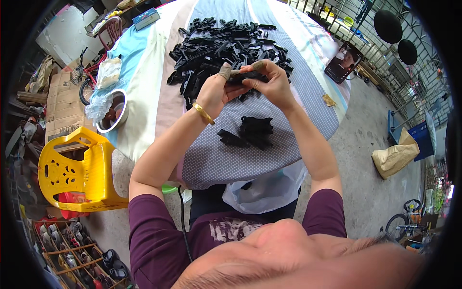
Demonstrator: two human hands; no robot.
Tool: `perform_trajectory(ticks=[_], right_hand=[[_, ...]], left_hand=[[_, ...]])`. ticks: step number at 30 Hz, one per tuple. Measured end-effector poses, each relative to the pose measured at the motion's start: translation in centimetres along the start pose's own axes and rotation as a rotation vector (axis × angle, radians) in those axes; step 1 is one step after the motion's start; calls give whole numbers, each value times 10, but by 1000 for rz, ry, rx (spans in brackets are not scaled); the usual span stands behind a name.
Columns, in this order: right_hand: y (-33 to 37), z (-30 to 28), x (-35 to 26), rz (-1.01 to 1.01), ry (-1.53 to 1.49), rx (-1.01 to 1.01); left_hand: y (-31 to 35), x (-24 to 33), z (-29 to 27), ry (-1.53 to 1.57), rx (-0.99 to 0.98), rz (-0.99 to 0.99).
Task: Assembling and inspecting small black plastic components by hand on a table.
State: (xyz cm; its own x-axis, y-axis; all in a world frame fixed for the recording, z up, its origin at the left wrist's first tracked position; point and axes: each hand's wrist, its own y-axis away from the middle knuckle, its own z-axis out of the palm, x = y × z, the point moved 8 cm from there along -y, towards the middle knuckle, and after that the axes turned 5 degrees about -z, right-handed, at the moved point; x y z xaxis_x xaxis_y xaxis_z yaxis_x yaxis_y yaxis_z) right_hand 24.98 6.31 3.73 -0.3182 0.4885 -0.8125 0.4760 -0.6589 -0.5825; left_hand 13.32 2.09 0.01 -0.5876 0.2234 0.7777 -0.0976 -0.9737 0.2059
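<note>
Since both hands meet over the near edge of the black heap (pixel 231 48), the left hand (pixel 215 91) and right hand (pixel 275 85) are closed round one slim black piece (pixel 254 76), fingers curled in at both ends — probably to steady it. The heap sits within reach on the cloth-covered surface (pixel 207 166); a smaller cluster (pixel 256 127) lies nearer the body — likely to stay separate.

The light is bright and soft, with strong edge distortion.
</note>
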Motion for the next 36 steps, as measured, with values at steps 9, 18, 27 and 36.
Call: perform_trajectory(ticks=[9, 18, 27, 36], right_hand=[[-1, 4, -21, -180, 387, -140], [4, -3, -9, 143, 112, -150], [-5, -31, -9, 180, -2, -39], [11, -97, 29, 339, 888, -308]], left_hand=[[4, 11, 4, -261, -118, 140], [26, 39, 28, -964, -36, 684], [17, 13, 28, -923, -171, 494], [7, -18, 61, -1682, -269, 749]])
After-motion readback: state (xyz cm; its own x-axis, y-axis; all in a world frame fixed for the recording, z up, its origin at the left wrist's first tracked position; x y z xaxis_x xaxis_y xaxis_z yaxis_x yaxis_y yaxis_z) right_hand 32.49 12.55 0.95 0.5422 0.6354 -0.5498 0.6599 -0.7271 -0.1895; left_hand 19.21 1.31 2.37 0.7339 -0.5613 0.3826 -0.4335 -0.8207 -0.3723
